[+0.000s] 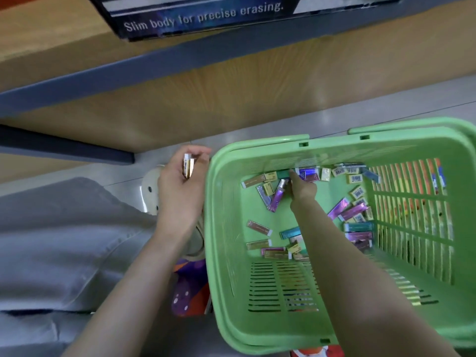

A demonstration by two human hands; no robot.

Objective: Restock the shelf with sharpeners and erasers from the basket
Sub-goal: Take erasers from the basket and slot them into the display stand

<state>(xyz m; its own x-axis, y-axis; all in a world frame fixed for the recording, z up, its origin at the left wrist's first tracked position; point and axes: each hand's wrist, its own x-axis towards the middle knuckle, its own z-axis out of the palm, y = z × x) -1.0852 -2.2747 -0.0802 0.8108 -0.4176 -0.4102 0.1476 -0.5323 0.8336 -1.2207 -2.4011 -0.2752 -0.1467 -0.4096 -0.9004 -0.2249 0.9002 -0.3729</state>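
Where the basket (213, 202) sits, shelves (103, 76) stand beyond.

Arms: bare from the left hand (180, 191) and right hand (302, 189) back to the 6 o'clock edge.
Trousers (64, 240): grey woven cloth with a stitched seam, at 9 o'clock.
Clog (152, 188): pale cream, round holes, at 9 o'clock of the left hand.

Counted one green basket (219, 228). Two hands: left hand (180, 191), right hand (301, 189). Left hand held at least two slim eraser packs (188, 166), stacked; exact number unclear. Basket floor carried roughly thirty loose packs (277, 198); overlap blocked exact tally. One display box (195, 19) on shelf (103, 73).
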